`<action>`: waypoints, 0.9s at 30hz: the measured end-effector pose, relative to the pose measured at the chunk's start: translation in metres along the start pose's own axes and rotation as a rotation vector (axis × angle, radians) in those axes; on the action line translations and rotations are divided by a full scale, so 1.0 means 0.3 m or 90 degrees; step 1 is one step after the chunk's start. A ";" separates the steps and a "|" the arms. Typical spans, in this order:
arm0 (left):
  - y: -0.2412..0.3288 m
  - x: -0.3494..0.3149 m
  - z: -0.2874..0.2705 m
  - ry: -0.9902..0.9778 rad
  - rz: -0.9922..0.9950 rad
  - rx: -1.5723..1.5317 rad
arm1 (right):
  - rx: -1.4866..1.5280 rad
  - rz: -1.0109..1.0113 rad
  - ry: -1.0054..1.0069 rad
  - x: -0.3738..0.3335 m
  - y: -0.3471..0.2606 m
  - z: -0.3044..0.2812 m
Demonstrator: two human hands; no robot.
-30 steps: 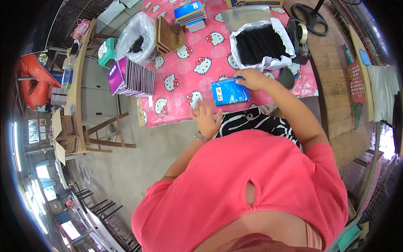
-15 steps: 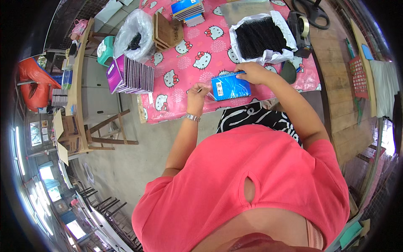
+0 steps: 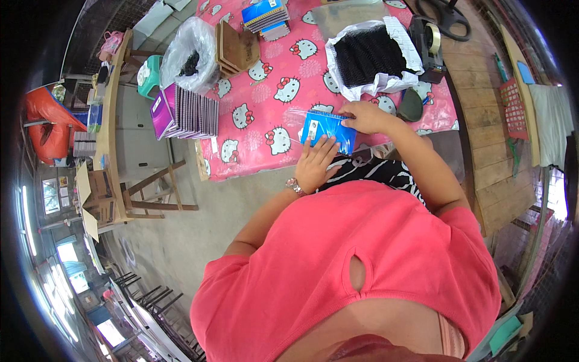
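A blue notebook (image 3: 330,131) in clear, shiny plastic lies tilted at the near edge of the pink table, a white label on its cover. The plastic sticks out past its left side. Across the notebook's lower left part rests my left hand (image 3: 317,164), open, with fingers stretched out flat. At the upper right corner, my right hand (image 3: 365,117) is closed on the notebook with its fingers bent. Just beyond my right hand sits a white paper-lined box (image 3: 411,55) holding many black wire-like pieces (image 3: 369,60).
Stacked purple notebooks (image 3: 192,112) stand at the table's left edge, below a clear plastic bag (image 3: 192,51) and brown boards (image 3: 240,48). More blue notebooks (image 3: 264,15) are piled at the back. A tape dispenser (image 3: 429,54) and a dark green pouch (image 3: 412,106) sit at the right.
My left hand has left the plastic at the notebook's left end and now lies flat over its lower left part. The notebook has turned slightly clockwise. My right hand stays at its corner.
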State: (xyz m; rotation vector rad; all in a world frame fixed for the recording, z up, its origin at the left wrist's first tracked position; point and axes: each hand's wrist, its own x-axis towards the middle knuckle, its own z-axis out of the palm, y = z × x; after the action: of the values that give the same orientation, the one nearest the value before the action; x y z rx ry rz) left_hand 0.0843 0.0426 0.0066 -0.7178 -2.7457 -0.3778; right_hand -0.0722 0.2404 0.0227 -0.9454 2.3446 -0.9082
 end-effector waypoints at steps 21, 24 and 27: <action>-0.046 0.022 -0.022 0.134 -0.360 -0.615 | 0.560 0.131 0.232 -0.239 -0.171 -0.050; 0.088 0.064 -0.060 0.314 -0.396 -0.705 | 0.400 -0.082 0.329 -0.275 -0.187 -0.031; 0.104 0.091 -0.101 0.257 -0.337 -0.409 | 0.201 -0.223 0.306 -0.252 -0.196 -0.024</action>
State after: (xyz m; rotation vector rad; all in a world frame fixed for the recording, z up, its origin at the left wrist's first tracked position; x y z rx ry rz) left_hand 0.0835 0.0711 0.0493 0.0072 -2.3654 -1.3851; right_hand -0.0009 0.2666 0.0816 -1.1159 2.3291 -1.7561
